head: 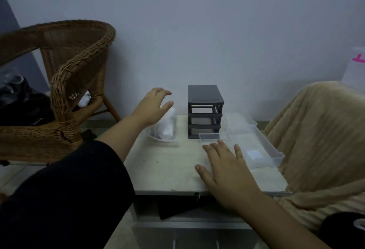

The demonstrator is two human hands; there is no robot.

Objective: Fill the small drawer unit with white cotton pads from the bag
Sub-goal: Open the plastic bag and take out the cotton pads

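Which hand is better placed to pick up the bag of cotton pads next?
Left. The left hand hovers open just above the bag, left of the drawer unit. The right hand lies flat at a clear drawer in front of the unit, farther from the bag.

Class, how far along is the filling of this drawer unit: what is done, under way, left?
Done: clear drawers are out of the dark drawer unit, lying on the table. Under way: the left hand reaches over the bag of cotton pads without gripping it; the right hand lies flat by a drawer. Left: filling the drawers and sliding them back.
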